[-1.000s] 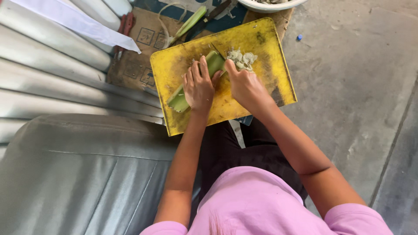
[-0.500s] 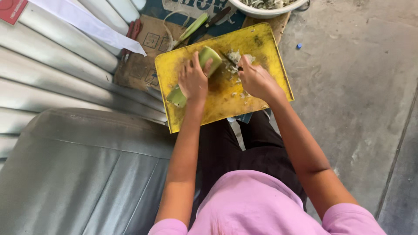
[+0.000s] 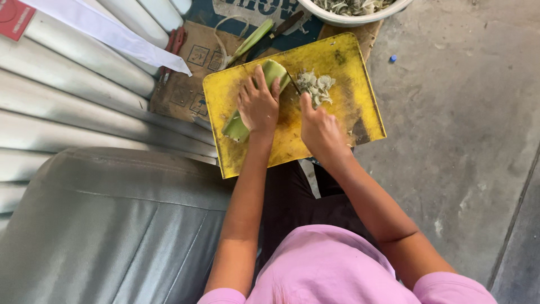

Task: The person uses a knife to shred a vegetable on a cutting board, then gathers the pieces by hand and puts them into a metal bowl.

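1 thick green stalk (image 3: 260, 94) lies slanted on the yellow cutting board (image 3: 337, 62), and my left hand (image 3: 257, 104) covers its middle, so I see only the pale lower end and the cut upper end. This hand is flat, fingers spread and a little bent, pressing the stalk down. My right hand (image 3: 319, 126) is closed in a fist around a knife (image 3: 293, 83); the handle is hidden inside the fist and only a short, thin, dark piece of blade shows, touching the cut end of the stalk. Just beside the blade is a small heap of pale green slices (image 3: 316, 85), thin and curly. The board is a rectangle of hard, scratched, stained material, and its near edge is over my dark lap. Beyond it lies flat brown cardboard (image 3: 185, 84) with 1 thin green strip (image 3: 251, 39). At the top, a white bowl (image 3: 360, 19) with more slices is cut off by the frame.
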